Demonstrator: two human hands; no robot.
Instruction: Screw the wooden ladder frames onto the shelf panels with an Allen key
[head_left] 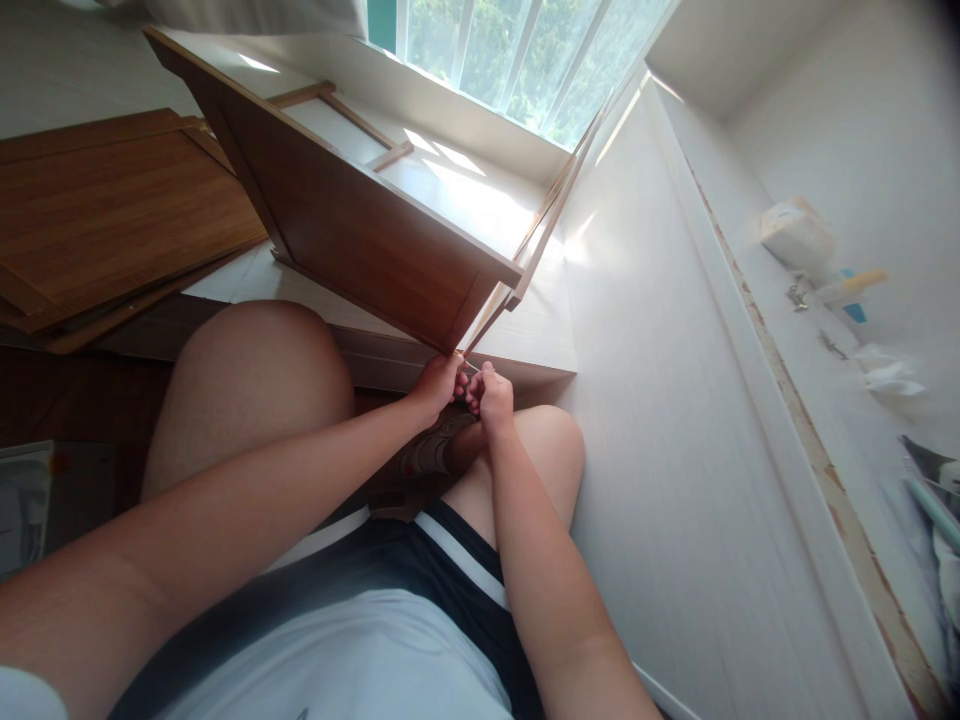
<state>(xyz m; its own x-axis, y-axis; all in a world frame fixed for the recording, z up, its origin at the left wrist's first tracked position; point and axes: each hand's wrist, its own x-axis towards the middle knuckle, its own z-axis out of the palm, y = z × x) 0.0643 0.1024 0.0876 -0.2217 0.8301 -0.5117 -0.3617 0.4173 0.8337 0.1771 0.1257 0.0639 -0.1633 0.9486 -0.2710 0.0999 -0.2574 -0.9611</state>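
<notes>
I sit on the floor with my knees drawn up. A brown wooden panel assembly (352,225) stands tilted in front of me, its lowest corner (459,350) right above my hands. My left hand (436,385) is closed at that corner. Touching it from the right, my right hand (491,392) is closed in a pinch on a small thin metal piece that I cannot name. My foot in a sandal (427,455) lies just below both hands.
Flat brown boards (105,220) are stacked at the left. A white board (525,330) lies under the panel. A white wall panel (675,400) runs along the right, with a ledge holding a tissue pack (796,235) and small items. A window (517,60) is ahead.
</notes>
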